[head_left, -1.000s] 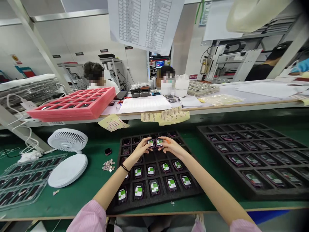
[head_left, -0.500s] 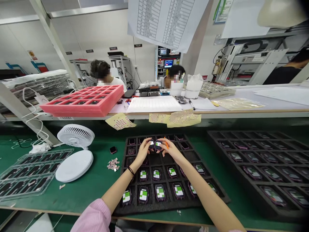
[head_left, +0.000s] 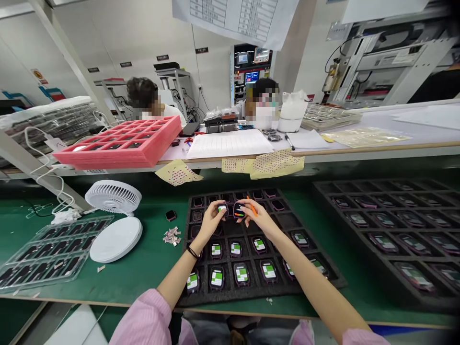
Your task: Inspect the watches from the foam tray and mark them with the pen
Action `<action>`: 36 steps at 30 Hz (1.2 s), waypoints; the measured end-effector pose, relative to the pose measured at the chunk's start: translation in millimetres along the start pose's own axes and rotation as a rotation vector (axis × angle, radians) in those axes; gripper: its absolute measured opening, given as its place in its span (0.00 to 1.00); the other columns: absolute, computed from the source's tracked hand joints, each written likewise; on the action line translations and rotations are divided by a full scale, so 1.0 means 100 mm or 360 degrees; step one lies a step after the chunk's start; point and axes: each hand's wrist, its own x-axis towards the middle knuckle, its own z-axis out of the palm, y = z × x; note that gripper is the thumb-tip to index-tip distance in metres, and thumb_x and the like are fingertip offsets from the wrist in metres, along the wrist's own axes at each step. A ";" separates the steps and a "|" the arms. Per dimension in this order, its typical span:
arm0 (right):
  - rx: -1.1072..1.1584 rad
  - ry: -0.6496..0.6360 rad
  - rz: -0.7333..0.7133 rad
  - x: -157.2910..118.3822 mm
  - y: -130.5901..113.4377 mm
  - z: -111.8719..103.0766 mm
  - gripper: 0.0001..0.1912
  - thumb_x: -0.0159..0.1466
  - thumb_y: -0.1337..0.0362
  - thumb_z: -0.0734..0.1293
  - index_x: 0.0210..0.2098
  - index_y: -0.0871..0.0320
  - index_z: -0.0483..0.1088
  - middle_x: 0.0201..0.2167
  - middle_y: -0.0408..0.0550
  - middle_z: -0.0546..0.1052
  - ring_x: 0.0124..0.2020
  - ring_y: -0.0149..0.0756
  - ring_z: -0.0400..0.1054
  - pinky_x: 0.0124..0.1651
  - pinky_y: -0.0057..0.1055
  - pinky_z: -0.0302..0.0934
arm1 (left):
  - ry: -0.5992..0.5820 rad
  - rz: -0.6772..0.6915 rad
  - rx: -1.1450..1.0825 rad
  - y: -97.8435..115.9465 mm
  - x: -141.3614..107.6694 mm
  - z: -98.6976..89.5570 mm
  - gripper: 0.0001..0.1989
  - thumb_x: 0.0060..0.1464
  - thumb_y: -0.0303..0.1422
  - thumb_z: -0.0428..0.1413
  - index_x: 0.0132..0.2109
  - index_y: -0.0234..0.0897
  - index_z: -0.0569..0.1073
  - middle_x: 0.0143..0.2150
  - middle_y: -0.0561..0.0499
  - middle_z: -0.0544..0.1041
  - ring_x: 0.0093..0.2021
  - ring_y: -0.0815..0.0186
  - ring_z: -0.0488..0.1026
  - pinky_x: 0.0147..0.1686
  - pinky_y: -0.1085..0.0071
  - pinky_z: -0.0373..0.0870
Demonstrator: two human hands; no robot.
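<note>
My left hand [head_left: 212, 218] grips a smartwatch body [head_left: 222, 209] with a lit, partly white and green screen; the thumb lies over its face. Close beside it, a second smartwatch body [head_left: 237, 209] with a mostly dark screen is between the fingers of my right hand [head_left: 261, 219]. An orange stick-like tool [head_left: 252, 206] is also tucked in the right hand; its full shape is hidden. Both hands are above a black foam tray [head_left: 247, 297]. Several watch bodies sit in its compartments, the near rows showing green and white screens, the far ones dark.
To the right stands another black foam tray [head_left: 362, 268] of watches. A white fan [head_left: 115, 242], a clear tray [head_left: 77, 256], a loose watch body [head_left: 170, 215] and small scraps [head_left: 172, 236] lie left. A shelf [head_left: 201, 164] with a pink foam tray [head_left: 143, 155] crosses behind; two people sit beyond.
The two watch bodies have moved slightly apart. The right one's screen has gone from white and green to mostly dark. My left thumb has moved onto the left one's face.
</note>
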 end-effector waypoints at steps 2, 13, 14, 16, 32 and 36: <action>-0.0020 -0.0012 -0.0011 -0.02 0.02 0.02 0.16 0.57 0.57 0.68 0.42 0.57 0.67 0.28 0.42 0.72 0.24 0.34 0.74 0.17 0.23 0.60 | 0.0013 -0.0014 0.0005 0.01 -0.02 -0.01 0.18 0.52 0.42 0.57 0.46 0.37 0.70 0.38 0.51 0.72 0.25 0.75 0.65 0.22 0.78 0.63; -0.0112 -0.0006 -0.0052 -0.08 0.04 0.05 0.17 0.57 0.55 0.70 0.42 0.56 0.68 0.28 0.41 0.73 0.21 0.31 0.72 0.16 0.23 0.59 | -0.0068 -0.0059 -0.0037 -0.03 -0.05 -0.03 0.20 0.55 0.43 0.54 0.52 0.37 0.68 0.38 0.49 0.72 0.27 0.72 0.70 0.21 0.77 0.60; -0.0105 -0.0008 -0.0043 -0.08 0.04 0.06 0.16 0.58 0.55 0.69 0.41 0.57 0.68 0.27 0.41 0.73 0.21 0.32 0.72 0.16 0.24 0.60 | -0.0072 -0.0052 -0.0028 -0.04 -0.06 -0.03 0.20 0.56 0.42 0.54 0.52 0.37 0.68 0.38 0.49 0.72 0.27 0.72 0.70 0.21 0.77 0.61; -0.0087 -0.0015 -0.0020 -0.09 0.02 0.07 0.15 0.59 0.54 0.67 0.41 0.57 0.68 0.26 0.41 0.73 0.22 0.33 0.73 0.17 0.24 0.60 | -0.0083 -0.0030 0.0000 -0.05 -0.07 -0.03 0.20 0.56 0.42 0.54 0.52 0.37 0.68 0.39 0.49 0.72 0.27 0.73 0.68 0.22 0.77 0.61; 0.0022 -0.0001 0.0080 -0.11 0.04 0.06 0.15 0.60 0.54 0.66 0.41 0.56 0.70 0.25 0.44 0.75 0.23 0.36 0.74 0.21 0.28 0.62 | -0.0096 -0.0542 -0.0743 0.04 -0.05 -0.09 0.23 0.52 0.39 0.55 0.54 0.36 0.69 0.38 0.47 0.75 0.29 0.71 0.71 0.26 0.76 0.63; 0.0023 0.0055 0.0079 -0.11 0.03 0.08 0.14 0.60 0.54 0.66 0.41 0.56 0.69 0.23 0.42 0.74 0.23 0.35 0.73 0.21 0.27 0.62 | -0.0039 -0.0385 -0.0529 0.01 -0.06 -0.09 0.21 0.53 0.37 0.55 0.54 0.38 0.69 0.41 0.47 0.75 0.31 0.70 0.73 0.27 0.76 0.64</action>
